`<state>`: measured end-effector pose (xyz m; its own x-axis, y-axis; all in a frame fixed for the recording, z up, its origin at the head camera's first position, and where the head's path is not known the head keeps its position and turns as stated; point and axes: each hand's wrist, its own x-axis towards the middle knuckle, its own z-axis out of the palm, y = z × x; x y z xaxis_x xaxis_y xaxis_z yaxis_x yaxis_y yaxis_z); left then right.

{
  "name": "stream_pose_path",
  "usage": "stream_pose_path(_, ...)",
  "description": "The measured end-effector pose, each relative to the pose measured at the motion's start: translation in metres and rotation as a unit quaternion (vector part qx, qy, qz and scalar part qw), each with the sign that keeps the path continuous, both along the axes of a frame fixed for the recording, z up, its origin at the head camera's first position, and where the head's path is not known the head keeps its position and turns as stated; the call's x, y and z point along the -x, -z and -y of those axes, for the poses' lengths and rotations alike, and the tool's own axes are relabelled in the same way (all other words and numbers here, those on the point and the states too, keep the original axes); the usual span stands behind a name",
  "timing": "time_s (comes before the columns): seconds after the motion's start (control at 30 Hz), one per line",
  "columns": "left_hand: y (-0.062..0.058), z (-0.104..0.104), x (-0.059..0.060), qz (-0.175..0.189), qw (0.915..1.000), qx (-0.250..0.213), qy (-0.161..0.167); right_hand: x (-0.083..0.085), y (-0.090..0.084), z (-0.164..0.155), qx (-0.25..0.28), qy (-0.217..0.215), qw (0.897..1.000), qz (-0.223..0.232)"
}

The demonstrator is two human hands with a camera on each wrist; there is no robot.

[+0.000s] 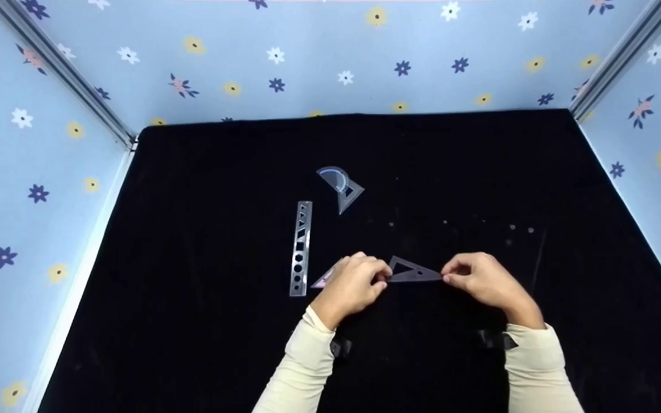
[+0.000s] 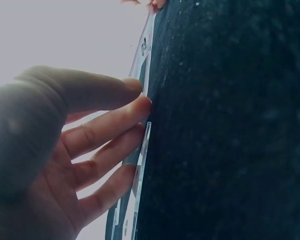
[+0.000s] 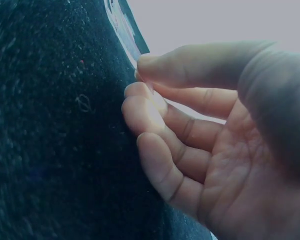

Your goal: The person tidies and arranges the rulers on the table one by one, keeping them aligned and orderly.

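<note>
A clear plastic set square (image 1: 430, 275) with a triangular cut-out lies between my hands. My left hand (image 1: 353, 284) pinches its left end between thumb and index finger. At its narrow right tip, my right hand (image 1: 482, 279) pinches with thumb and fingertips, the other fingers curled, as the right wrist view shows. Partly hidden under my left hand is another flat clear piece with a pinkish corner (image 1: 322, 281). In the left wrist view my lower fingers lie against that piece's edge (image 2: 141, 170). Left of this hand lies a clear stencil ruler (image 1: 308, 246) with shaped holes.
Farther back, a clear protractor (image 1: 329, 174) overlaps another small set square (image 1: 344, 204). Black cloth (image 1: 210, 229) covers the table, with small pale specks at right. Flower-patterned walls (image 1: 307, 69) with metal posts (image 1: 61, 69) stand around the back and sides.
</note>
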<state>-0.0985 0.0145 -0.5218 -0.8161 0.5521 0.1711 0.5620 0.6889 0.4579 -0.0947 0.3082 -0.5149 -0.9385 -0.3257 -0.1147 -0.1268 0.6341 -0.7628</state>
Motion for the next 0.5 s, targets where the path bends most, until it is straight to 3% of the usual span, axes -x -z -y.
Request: stream_pose_path(0.5, -0.0016, 0.0066, 0.0005, -0.008, 0.9998, 0.006, 0.019, 0.0023, -0.0034, 0.0037, -0.004, -0.012, 1.000, 0.006)
